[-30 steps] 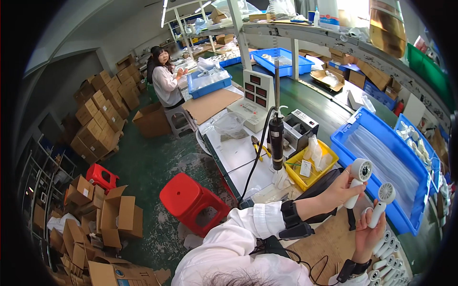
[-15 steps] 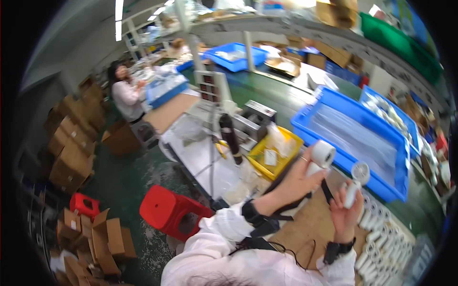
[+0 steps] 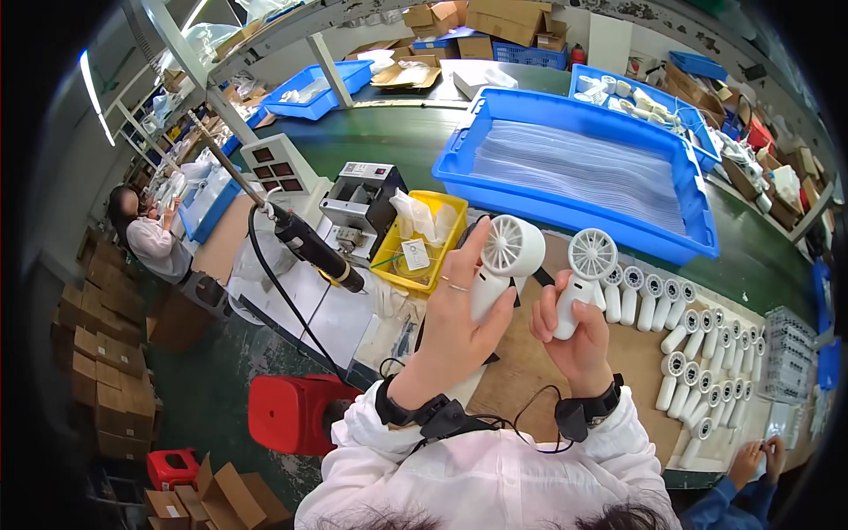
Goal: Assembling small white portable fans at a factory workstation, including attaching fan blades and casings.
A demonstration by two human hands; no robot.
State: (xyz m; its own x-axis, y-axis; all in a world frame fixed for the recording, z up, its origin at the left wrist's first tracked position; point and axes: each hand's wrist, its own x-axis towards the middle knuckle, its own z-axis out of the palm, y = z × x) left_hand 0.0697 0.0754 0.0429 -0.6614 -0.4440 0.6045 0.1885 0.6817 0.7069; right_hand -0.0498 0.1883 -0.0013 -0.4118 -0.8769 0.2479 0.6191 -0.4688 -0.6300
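Observation:
My left hand [image 3: 442, 340] is wrapped around the handle of a white handheld fan [image 3: 515, 246], whose deep round head and spoked grille face me. Close beside it, my right hand [image 3: 579, 349] grips a second white handheld fan [image 3: 592, 254] by its handle, grille also toward me. Both fans are held upright over the brown work board [image 3: 517, 402], their heads a small gap apart. Rows of similar white fans [image 3: 658, 300] lie to the right on the board. Part of each handle is hidden by my fingers.
A large blue tub [image 3: 442, 168] with clear plastic sleeves stands beyond my hands. To the left are a yellow bin [image 3: 382, 258] of small parts, a hanging black electric screwdriver [image 3: 314, 247] and a red stool [image 3: 287, 413]. Another person's hands [image 3: 760, 458] are at the lower right.
The view has swung to the right, bringing more fan rows and another person's hands into sight. The left fan has turned so its grille faces me. Both fans remain in my hands.

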